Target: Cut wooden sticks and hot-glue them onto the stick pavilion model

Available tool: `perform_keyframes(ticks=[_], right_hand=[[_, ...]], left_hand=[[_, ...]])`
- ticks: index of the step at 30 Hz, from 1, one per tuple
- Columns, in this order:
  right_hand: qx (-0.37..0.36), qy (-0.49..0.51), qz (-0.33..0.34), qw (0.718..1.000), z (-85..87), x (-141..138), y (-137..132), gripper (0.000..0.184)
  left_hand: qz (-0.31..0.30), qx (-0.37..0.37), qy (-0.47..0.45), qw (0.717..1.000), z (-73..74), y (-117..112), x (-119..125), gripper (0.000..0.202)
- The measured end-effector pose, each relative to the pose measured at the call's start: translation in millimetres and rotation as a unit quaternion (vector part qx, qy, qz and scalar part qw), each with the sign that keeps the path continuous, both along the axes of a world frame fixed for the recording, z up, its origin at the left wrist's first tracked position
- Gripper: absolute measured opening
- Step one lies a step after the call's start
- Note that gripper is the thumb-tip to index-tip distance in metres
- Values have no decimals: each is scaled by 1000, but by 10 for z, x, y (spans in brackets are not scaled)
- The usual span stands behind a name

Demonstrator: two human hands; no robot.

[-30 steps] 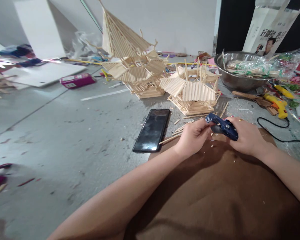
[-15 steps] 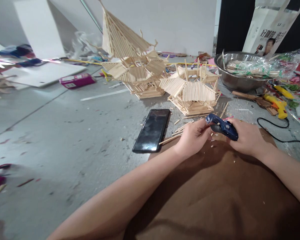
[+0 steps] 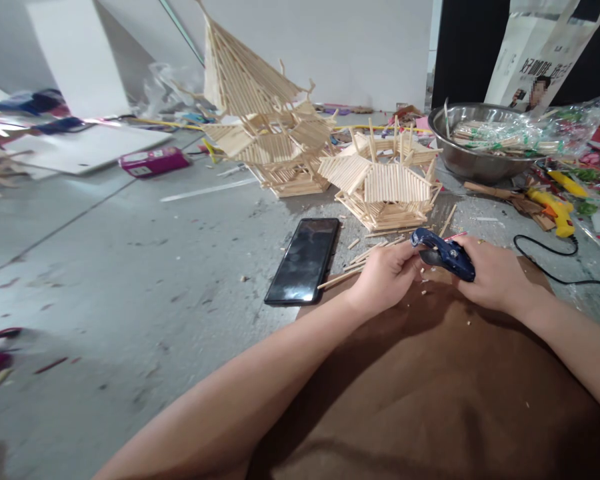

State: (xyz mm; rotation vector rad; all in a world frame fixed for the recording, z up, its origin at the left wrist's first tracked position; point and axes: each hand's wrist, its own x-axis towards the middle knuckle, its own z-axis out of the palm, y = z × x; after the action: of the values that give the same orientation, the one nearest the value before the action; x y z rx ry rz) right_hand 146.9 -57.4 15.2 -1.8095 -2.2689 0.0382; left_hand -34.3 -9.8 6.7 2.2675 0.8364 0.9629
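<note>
My right hand [image 3: 495, 270] is closed around a dark blue hand cutter [image 3: 453, 257] with a curved head and a dark grey lower part. At the cutter's head, my left hand [image 3: 387, 277] is closed in a pinch. Whatever sits between its fingers is hidden. Thin wooden sticks [image 3: 343, 277] lie by the left hand, partly covered by it. Small cut bits of wood [image 3: 423, 292] are scattered below the cutter on the brown cloth [image 3: 460, 387]. A thin red piece [image 3: 455, 235] shows just behind the cutter.
A low stick-built pavilion [image 3: 395, 183] and a taller one with a pointed roof [image 3: 273, 143] stand ahead. A phone [image 3: 303, 261] lies left of the sticks. To the right are a steel bowl [image 3: 490, 163], a yellow glue gun [image 3: 555, 210] and its black cord [image 3: 545, 267].
Both hands and the cutter have shifted very slightly to the left. Nothing else has visibly moved.
</note>
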Motion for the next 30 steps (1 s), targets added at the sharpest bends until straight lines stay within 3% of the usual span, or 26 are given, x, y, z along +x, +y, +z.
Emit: perform_keyframes(ticks=[13, 30], right_hand=[[-1, -14, -10, 1000, -12, 2, -7, 34], [-18, -71, -40, 997, -33, 13, 31, 31]], left_hand=[[-5, 27, 31, 999, 19, 19, -21, 20], [39, -58, 36, 997, 35, -22, 32, 19]])
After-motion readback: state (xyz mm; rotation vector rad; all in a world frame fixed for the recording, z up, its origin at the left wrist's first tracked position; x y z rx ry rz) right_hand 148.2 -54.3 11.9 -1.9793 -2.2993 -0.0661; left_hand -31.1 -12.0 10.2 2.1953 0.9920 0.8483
